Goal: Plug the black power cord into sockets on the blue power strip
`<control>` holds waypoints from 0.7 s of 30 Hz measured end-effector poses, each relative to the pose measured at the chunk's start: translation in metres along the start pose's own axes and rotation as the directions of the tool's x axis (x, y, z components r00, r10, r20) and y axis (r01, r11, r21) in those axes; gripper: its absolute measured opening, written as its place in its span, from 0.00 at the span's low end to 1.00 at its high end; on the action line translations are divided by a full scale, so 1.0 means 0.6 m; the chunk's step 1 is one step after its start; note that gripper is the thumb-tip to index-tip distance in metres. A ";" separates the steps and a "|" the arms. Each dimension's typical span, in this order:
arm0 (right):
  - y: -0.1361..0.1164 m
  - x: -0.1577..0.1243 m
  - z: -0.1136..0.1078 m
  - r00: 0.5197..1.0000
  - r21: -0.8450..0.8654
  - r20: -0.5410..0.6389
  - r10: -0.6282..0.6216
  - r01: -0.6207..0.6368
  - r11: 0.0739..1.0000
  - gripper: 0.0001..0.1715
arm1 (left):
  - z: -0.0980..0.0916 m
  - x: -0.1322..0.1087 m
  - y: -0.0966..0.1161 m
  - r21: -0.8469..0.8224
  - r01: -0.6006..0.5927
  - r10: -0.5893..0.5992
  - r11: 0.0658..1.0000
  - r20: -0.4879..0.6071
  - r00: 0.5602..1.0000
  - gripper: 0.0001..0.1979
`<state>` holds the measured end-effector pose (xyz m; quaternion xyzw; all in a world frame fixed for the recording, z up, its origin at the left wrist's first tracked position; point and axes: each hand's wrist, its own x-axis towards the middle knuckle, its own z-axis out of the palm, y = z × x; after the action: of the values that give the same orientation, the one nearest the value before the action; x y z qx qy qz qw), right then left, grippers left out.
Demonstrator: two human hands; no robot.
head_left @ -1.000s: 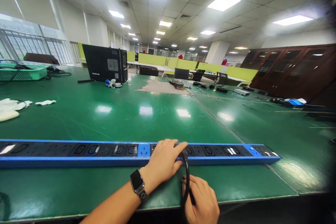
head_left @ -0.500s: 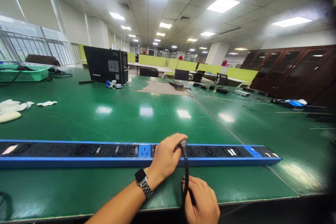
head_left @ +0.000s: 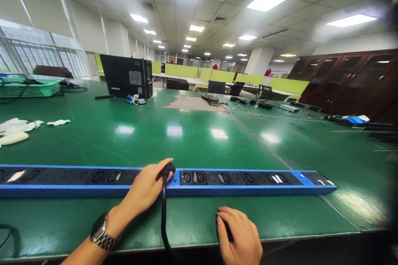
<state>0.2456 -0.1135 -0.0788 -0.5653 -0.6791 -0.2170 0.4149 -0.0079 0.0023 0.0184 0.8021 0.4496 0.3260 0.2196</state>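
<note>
A long blue and black power strip (head_left: 236, 178) lies across the green table near its front edge. My left hand (head_left: 147, 188), with a watch on the wrist, is closed round a black power plug (head_left: 168, 169) over the strip, beside a blue socket. Whether the plug's pins touch the socket is hidden. From the plug a thick black cable (head_left: 164, 211) hangs down towards the table's front edge. My right hand (head_left: 241, 236) rests at that edge, in front of the strip, its fingers curled. A dark patch shows between thumb and fingers, and I cannot make out what it is.
A black computer case (head_left: 126, 76) stands at the back left, gloves (head_left: 136, 99) beside it. White gloves (head_left: 18, 126) and a green basket (head_left: 29, 87) are at the left. Loose parts and cables (head_left: 213, 98) lie farther back.
My left hand has moved left along the power strip with the plug, to the blue socket. The cable has swung left, away from my right hand, which stays about where it was.
</note>
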 end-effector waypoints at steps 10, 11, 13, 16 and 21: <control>0.004 -0.002 0.003 1.000 -0.009 0.005 -0.023 0.023 1.000 0.07 | 0.014 -0.018 -0.001 0.263 -0.188 0.154 0.946 0.145 0.977 0.28; 0.004 -0.003 0.004 1.000 -0.008 0.003 -0.026 0.026 1.000 0.07 | 0.015 -0.020 -0.003 0.265 -0.192 0.160 0.945 0.139 0.977 0.30; 0.005 -0.003 0.004 1.000 -0.007 -0.001 -0.028 0.028 1.000 0.07 | 0.018 -0.023 -0.006 0.258 -0.192 0.169 0.947 0.108 0.980 0.33; 0.006 -0.003 0.004 1.000 -0.001 -0.006 -0.015 0.015 1.000 0.08 | 0.021 -0.025 -0.008 0.246 -0.179 0.169 0.953 0.062 0.984 0.34; 0.000 -0.004 0.009 0.998 0.044 -0.046 0.046 -0.044 0.998 0.09 | 0.033 -0.024 -0.009 0.245 -0.151 0.152 0.958 0.014 0.988 0.23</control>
<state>0.2437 -0.1109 -0.0840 -0.5661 -0.6606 -0.2063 0.4478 -0.0022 -0.0083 -0.0037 0.8543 0.4243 0.2857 0.0922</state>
